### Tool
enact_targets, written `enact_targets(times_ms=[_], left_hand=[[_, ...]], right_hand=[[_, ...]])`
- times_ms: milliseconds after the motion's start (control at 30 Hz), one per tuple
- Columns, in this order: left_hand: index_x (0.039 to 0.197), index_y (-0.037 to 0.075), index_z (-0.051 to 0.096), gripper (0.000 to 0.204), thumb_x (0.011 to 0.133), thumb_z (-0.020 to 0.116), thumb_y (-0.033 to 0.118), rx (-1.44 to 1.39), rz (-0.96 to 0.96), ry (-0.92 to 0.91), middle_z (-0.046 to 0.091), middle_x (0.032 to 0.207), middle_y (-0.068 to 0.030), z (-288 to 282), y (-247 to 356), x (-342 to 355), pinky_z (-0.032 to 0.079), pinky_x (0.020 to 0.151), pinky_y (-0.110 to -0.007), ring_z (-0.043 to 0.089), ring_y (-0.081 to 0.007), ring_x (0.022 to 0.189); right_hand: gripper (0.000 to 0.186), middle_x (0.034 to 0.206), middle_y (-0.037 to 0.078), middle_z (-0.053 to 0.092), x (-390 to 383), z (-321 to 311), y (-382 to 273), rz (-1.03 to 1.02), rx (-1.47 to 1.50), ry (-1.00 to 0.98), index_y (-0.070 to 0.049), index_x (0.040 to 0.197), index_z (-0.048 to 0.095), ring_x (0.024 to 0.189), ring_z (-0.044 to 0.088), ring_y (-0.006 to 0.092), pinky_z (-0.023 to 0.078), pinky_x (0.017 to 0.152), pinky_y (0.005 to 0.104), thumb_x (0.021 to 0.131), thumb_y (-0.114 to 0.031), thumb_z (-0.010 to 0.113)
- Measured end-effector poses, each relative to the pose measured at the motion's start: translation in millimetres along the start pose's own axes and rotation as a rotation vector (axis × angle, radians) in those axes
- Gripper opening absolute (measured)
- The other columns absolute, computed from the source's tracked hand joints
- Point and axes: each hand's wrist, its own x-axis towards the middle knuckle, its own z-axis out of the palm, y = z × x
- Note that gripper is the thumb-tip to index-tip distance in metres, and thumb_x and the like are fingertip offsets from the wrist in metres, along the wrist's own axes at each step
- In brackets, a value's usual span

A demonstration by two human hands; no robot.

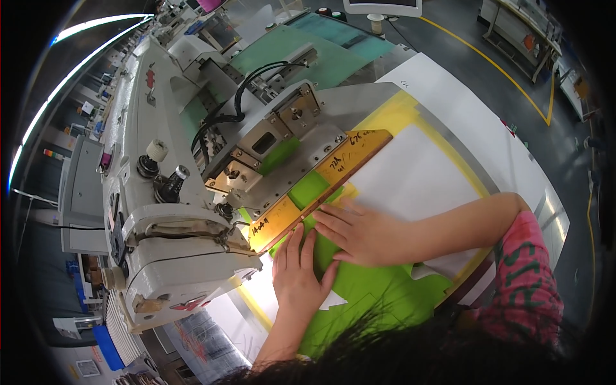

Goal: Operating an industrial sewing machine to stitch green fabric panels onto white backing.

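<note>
Both of my hands lie on bright green fabric at a white sewing machine. My left hand rests flat, fingers apart, its fingertips at the lower edge of an orange-yellow template bar with handwriting on it. My right hand lies open to the right of it, fingers stretched toward the bar. Part of the fabric shows green through an opening in the bar, under a metal clamp assembly with black hoses. White sheets with yellow edging lie beneath.
A white tabletop extends to the right. Behind the machine are green boards and thread spools. A metal workbench stands at upper right, beside a floor with yellow lines. A blue bin is at lower left.
</note>
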Motion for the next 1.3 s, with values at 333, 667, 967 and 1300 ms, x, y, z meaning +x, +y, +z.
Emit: enact_targets(times_ms=[333, 667, 967, 1300], left_hand=[[0.130, 0.003, 0.047, 0.065, 0.078, 0.068, 0.035, 0.052, -0.016, -0.059, 0.043, 0.137, -0.0163, -8, -4, -15, 0.035, 0.102, -0.046, 0.040, -0.0341, 0.127], [0.128, 0.001, 0.049, 0.066, 0.076, 0.071, 0.035, -0.027, -0.100, 0.043, 0.044, 0.135, -0.0186, -4, -12, -32, 0.040, 0.098, -0.045, 0.045, -0.0373, 0.123], [0.127, 0.002, 0.051, 0.067, 0.076, 0.070, 0.041, 0.130, -0.131, 0.076, 0.047, 0.131, -0.0161, 0, -10, -36, 0.041, 0.093, -0.041, 0.050, -0.0328, 0.118], [0.123, 0.001, 0.056, 0.065, 0.078, 0.065, 0.047, 0.170, -0.102, 0.106, 0.051, 0.127, -0.0152, -3, -10, -33, 0.045, 0.081, -0.035, 0.058, -0.0272, 0.097]], right_hand=[[0.062, 0.135, 0.028, 0.040, 2, 6, -1, 0.081, 0.084, -0.108, 0.013, 0.126, 0.044, 0.130, 0.035, 0.0399, 0.025, 0.110, 0.0441, 0.089, -0.037, 0.051], [0.062, 0.132, 0.024, 0.042, 4, 3, -6, 0.172, 0.099, -0.101, 0.009, 0.125, 0.046, 0.126, 0.039, 0.0377, 0.030, 0.107, 0.0452, 0.084, -0.036, 0.058], [0.058, 0.126, 0.024, 0.048, 5, -9, -8, 0.068, -0.136, -0.096, 0.009, 0.121, 0.051, 0.123, 0.043, 0.0349, 0.029, 0.106, 0.0433, 0.085, -0.036, 0.058], [0.060, 0.125, 0.024, 0.048, 5, -10, 1, 0.062, -0.017, -0.081, 0.010, 0.120, 0.050, 0.121, 0.044, 0.0355, 0.030, 0.106, 0.0440, 0.083, -0.036, 0.059]])
